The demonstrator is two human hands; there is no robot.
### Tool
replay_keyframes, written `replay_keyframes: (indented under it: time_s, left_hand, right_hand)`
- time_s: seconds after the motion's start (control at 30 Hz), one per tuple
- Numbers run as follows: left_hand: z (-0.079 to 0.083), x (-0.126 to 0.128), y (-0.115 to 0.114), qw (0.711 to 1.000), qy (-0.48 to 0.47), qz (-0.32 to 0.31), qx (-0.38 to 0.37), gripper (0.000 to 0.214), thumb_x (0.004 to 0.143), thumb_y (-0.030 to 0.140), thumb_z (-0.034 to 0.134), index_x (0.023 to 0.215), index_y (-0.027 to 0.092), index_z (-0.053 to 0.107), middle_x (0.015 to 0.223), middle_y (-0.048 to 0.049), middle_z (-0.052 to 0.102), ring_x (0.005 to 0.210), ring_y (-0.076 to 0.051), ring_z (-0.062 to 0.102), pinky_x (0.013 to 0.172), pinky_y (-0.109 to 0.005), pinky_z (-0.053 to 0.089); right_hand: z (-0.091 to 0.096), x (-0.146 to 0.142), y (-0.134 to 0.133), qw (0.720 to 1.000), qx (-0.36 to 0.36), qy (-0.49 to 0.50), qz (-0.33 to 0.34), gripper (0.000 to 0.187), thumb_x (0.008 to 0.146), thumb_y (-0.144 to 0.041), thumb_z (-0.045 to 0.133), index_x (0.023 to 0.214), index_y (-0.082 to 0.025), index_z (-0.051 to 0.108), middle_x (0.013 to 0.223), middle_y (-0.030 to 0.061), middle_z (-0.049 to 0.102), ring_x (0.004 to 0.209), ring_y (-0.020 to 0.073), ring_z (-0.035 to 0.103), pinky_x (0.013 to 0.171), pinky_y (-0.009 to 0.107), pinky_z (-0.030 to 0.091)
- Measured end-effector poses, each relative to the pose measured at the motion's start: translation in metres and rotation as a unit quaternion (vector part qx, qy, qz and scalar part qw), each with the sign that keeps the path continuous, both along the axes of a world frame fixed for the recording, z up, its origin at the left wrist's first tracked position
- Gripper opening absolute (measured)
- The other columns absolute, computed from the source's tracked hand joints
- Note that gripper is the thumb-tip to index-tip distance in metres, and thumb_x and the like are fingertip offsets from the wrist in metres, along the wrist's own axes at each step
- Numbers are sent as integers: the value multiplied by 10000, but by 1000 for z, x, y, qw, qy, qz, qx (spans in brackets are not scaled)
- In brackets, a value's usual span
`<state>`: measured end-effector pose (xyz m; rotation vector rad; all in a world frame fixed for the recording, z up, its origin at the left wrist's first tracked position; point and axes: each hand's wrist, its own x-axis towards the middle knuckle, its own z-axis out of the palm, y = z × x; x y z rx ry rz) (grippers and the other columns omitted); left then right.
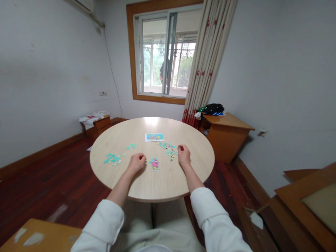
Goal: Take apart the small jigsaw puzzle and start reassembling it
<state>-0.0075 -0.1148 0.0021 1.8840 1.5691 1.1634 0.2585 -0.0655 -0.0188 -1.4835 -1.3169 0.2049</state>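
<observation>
On the round table (168, 189), a partly joined jigsaw puzzle (154, 163) shows a pink cartoon figure. My left hand (137, 163) rests just left of it, fingers curled closed; whatever they may hold is hidden. At the right edge of a pile of loose puzzle pieces (170, 149), my right hand (184, 155) is closed in a pinch, with a small puzzle piece at its fingertips. More turquoise puzzle pieces (112, 159) lie to the left, and a smaller group of pieces (131, 146) sits farther back. Behind the joined part lies a reference picture (154, 137).
A wooden cabinet (227, 136) with dark cloth (214, 109) on it stands behind the table at right. Another low cabinet (102, 123) with papers is at back left. A wooden surface (52, 236) is at lower left. A person (165, 71) is beyond the window.
</observation>
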Motion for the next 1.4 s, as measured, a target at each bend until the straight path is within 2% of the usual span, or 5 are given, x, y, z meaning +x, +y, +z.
replay_keyframes:
  time_s: [0.23,0.5,0.83,1.2,1.4]
  left_hand:
    - [0,0,0,1000,-2,-1,-4,199,660,226,433,541,167,582,570,-36,617,604,-165,558,616,-274,394]
    - [4,0,-2,1000,0,-10,-8,198,640,235,430,537,164,584,566,-39,607,593,-164,544,610,-278,386]
    - [1,-1,1,1000,5,-9,-1,206,650,225,433,541,160,596,564,-33,603,589,-160,542,608,-274,390]
    - [0,0,0,1000,-1,-5,-5,196,658,222,443,528,164,579,549,-24,594,585,-157,536,598,-268,389]
    - [2,0,-1,1000,-8,-13,-10,194,642,226,435,516,166,571,543,-22,593,571,-154,529,595,-268,388]
  right_hand:
    - [3,-2,-2,999,-11,48,12,271,766,-226,473,936,-138,666,976,107,670,877,183,607,818,301,477]
    - [-1,-4,0,985,7,160,63,209,711,-270,557,811,-131,676,778,75,699,688,176,649,681,315,537]
    - [0,-6,3,963,-7,265,56,168,688,-271,593,764,-144,673,645,39,679,571,161,648,528,274,545]
    - [-6,0,3,980,-14,194,41,261,713,-306,499,841,-148,663,786,60,685,653,157,632,575,261,514]
    - [2,1,-4,994,-26,104,-9,343,766,-277,385,947,-155,651,883,82,681,773,182,605,670,270,466]
